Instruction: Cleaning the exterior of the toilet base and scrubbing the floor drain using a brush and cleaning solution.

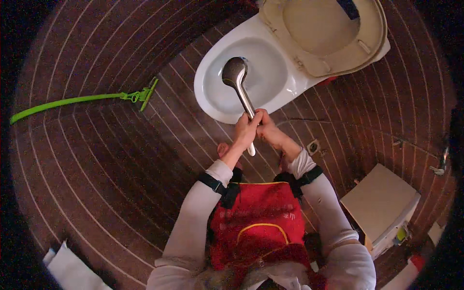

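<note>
Both of my hands meet on the handle of a long-handled metal ladle (243,85), whose dark, rounded bowl hangs over a toilet bowl (203,81). My left hand (247,132) wraps around the lower handle, and a pale handle end sticks out below it. Close beside it, my right hand (270,128) is closed around the same handle. The white toilet stands in front of me with its stained seat and lid (328,65) raised. Inside the ladle, I cannot tell whether there is any water.
A green mop (90,98) leans in the left corner. On the right are a square drain fitting (313,146), a wall tap (440,165) and a pale box-like cabinet (380,203). Something white (74,266) lies at lower left. I wear a red apron (259,210).
</note>
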`<state>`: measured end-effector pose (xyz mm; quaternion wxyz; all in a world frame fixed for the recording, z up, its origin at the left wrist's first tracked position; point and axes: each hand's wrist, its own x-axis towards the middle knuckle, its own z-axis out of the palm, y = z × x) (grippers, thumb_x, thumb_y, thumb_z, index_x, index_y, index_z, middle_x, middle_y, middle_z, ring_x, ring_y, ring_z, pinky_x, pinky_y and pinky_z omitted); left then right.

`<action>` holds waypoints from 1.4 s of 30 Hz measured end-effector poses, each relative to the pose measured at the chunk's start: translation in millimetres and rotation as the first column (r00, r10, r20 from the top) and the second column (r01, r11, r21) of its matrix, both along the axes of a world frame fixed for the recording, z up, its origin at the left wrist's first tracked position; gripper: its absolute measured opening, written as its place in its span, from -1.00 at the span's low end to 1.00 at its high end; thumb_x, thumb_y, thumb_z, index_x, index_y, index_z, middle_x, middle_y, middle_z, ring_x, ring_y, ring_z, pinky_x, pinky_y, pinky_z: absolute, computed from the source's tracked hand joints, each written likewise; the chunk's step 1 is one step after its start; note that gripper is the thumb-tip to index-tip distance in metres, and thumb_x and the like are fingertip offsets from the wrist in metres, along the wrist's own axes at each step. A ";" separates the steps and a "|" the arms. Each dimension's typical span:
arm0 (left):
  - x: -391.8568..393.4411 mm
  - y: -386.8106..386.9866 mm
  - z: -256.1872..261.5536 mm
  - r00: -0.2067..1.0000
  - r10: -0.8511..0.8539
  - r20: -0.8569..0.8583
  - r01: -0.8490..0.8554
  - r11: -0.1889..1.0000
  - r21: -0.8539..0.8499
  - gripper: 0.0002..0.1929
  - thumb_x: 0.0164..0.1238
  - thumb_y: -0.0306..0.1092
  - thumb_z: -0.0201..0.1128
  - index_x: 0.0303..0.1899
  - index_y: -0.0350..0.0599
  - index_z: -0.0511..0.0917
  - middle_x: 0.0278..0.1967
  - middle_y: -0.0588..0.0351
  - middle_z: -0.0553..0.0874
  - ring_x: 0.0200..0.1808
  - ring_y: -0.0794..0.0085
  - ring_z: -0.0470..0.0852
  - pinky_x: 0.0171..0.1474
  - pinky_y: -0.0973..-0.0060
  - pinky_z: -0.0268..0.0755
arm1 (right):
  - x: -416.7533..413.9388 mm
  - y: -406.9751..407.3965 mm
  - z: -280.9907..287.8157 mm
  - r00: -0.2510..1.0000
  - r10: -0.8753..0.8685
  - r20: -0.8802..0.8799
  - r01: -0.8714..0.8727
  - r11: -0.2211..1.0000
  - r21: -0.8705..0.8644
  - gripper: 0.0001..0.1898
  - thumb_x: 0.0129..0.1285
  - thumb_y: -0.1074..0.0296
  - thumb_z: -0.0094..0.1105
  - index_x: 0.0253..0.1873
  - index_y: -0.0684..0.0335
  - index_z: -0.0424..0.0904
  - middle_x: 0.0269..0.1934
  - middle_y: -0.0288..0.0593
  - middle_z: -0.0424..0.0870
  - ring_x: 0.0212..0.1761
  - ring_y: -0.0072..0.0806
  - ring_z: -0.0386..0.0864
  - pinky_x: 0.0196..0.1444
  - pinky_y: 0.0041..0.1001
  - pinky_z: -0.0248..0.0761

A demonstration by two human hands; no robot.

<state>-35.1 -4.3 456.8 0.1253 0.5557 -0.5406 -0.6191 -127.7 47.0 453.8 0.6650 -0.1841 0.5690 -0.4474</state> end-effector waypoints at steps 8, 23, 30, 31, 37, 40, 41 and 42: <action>50.5 -14.0 -48.2 0.985 -0.158 -0.073 0.150 0.983 -0.105 -0.50 0.14 -0.32 0.12 0.12 -0.07 0.16 -0.22 -0.15 0.52 -0.19 0.07 0.50 -0.11 0.33 0.30 | -23.8 -18.5 -6.4 0.918 -0.284 -0.275 0.333 0.930 0.152 -0.75 0.00 0.26 0.18 -0.28 0.24 0.37 -0.53 -0.37 0.40 -0.56 -0.64 0.28 -0.55 -0.58 0.17; 28.9 -7.8 -11.5 0.796 -0.594 0.118 0.604 0.790 -0.102 -0.43 0.13 -0.44 0.01 0.23 0.02 0.09 -0.37 -0.10 0.57 -0.31 0.09 0.54 -0.26 0.30 0.33 | -81.0 -37.3 0.0 0.672 -0.418 -0.611 0.445 0.888 -0.117 -0.82 0.01 0.38 0.15 -0.38 0.26 0.32 -0.59 -0.43 0.24 -0.56 -0.69 0.16 -0.54 -0.62 0.10; -10.4 -39.9 -55.1 0.982 -0.094 0.165 0.110 0.990 -0.090 -0.44 0.23 -0.30 -0.07 0.26 0.00 -0.04 -0.26 -0.35 0.52 -0.20 -0.15 0.50 -0.13 0.15 0.32 | -72.1 -43.9 8.9 0.709 -0.435 -0.555 0.505 0.862 -0.031 -0.82 0.13 0.31 0.10 -0.37 0.24 0.33 -0.60 -0.46 0.26 -0.58 -0.74 0.15 -0.57 -0.66 0.06; -15.7 -40.0 -53.5 0.962 -0.183 0.204 0.198 0.979 -0.054 -0.42 0.21 -0.32 -0.05 0.26 -0.03 -0.04 -0.31 -0.31 0.53 -0.26 -0.10 0.52 -0.17 0.17 0.33 | -73.4 -42.2 4.0 0.714 -0.443 -0.542 0.511 0.859 -0.029 -0.83 0.15 0.30 0.09 -0.37 0.24 0.33 -0.60 -0.47 0.26 -0.59 -0.74 0.15 -0.58 -0.66 0.05; 50.1 -29.2 -39.1 0.663 -0.712 0.233 0.733 0.680 -0.008 -0.40 0.18 -0.33 -0.04 0.25 -0.12 -0.05 -0.37 -0.27 0.55 -0.33 -0.04 0.54 -0.19 0.16 0.35 | -61.8 -43.6 5.9 0.723 -0.513 -0.463 0.530 0.842 -0.105 -0.82 0.23 0.26 -0.03 -0.42 0.13 0.27 -0.66 -0.51 0.22 -0.69 -0.83 0.12 -0.69 -0.75 -0.03; 99.2 -22.8 -50.5 0.634 -0.739 0.227 0.773 0.615 -0.157 -0.41 0.18 -0.31 -0.07 0.25 -0.12 -0.05 -0.33 -0.27 0.55 -0.29 -0.06 0.53 -0.18 0.14 0.34 | -45.1 -59.1 23.7 0.712 -0.495 -0.497 0.522 0.847 -0.096 -0.81 0.25 0.24 -0.06 -0.42 0.14 0.27 -0.67 -0.51 0.22 -0.70 -0.82 0.12 -0.69 -0.74 -0.02; 92.3 -25.7 -58.3 0.611 -0.734 0.298 0.788 0.602 -0.133 -0.42 0.19 -0.30 -0.07 0.24 -0.11 -0.03 -0.31 -0.28 0.54 -0.28 -0.06 0.52 -0.17 0.14 0.33 | -40.3 -64.9 28.0 0.714 -0.498 -0.493 0.524 0.847 -0.096 -0.80 0.25 0.23 -0.06 -0.42 0.14 0.27 -0.68 -0.50 0.21 -0.70 -0.82 0.12 -0.69 -0.74 -0.02; 72.7 -34.6 -60.6 0.635 -0.705 0.315 0.762 0.639 -0.107 -0.43 0.19 -0.30 -0.08 0.24 -0.11 -0.02 -0.30 -0.28 0.54 -0.26 -0.06 0.52 -0.17 0.14 0.33 | -40.6 -65.5 26.7 0.702 -0.496 -0.511 0.519 0.848 -0.109 -0.80 0.25 0.22 -0.06 -0.42 0.14 0.27 -0.68 -0.50 0.21 -0.71 -0.81 0.12 -0.69 -0.74 -0.02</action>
